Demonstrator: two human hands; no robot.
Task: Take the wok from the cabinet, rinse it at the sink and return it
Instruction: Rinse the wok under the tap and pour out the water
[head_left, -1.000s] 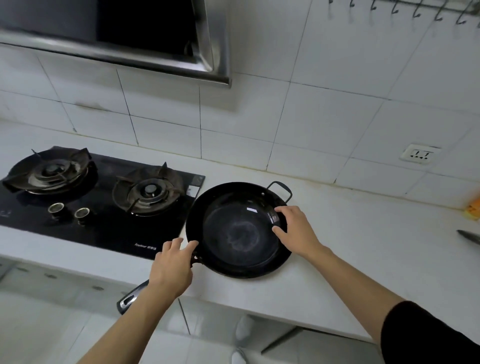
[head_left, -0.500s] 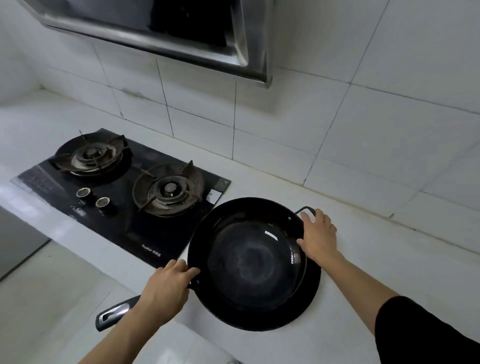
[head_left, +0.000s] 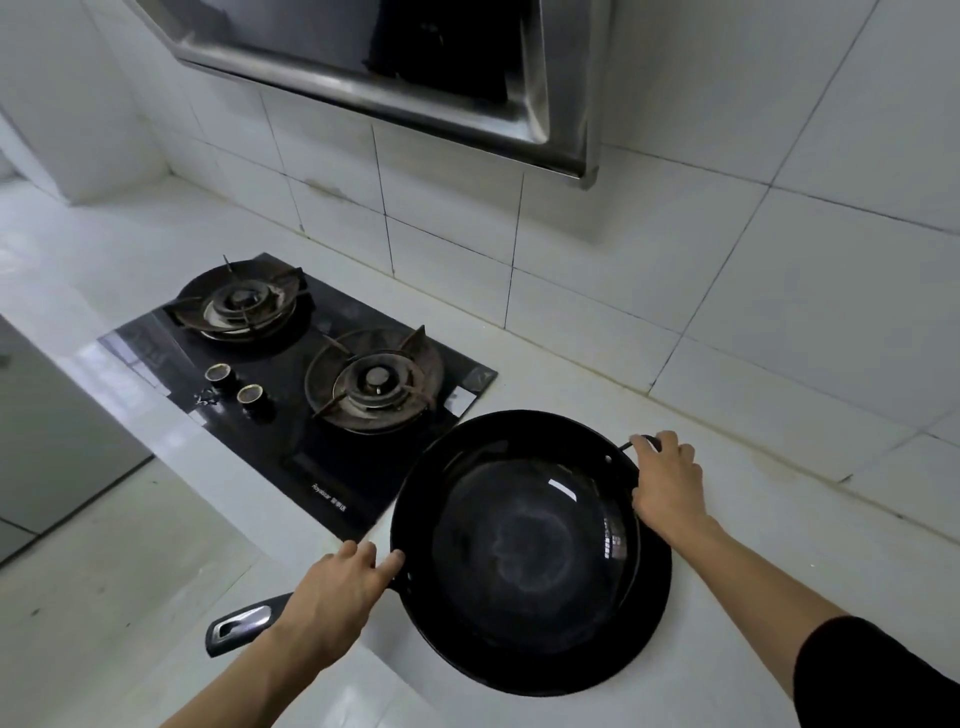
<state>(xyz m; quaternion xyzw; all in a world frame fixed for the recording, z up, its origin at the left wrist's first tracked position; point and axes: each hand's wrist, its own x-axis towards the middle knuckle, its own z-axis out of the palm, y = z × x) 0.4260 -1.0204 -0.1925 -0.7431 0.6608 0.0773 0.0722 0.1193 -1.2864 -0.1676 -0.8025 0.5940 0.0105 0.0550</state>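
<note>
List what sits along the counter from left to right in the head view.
Far burner → two knobs → near burner → wok, left hand on its long handle, right hand on its small loop handle.

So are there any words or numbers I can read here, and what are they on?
"Royalstar", in small white print on the front edge of the black glass stove; a few small characters follow it, too blurred to read.
The white sticker at the stove's right edge: print too small to read.
Nothing readable on the wok or its handle.
</note>
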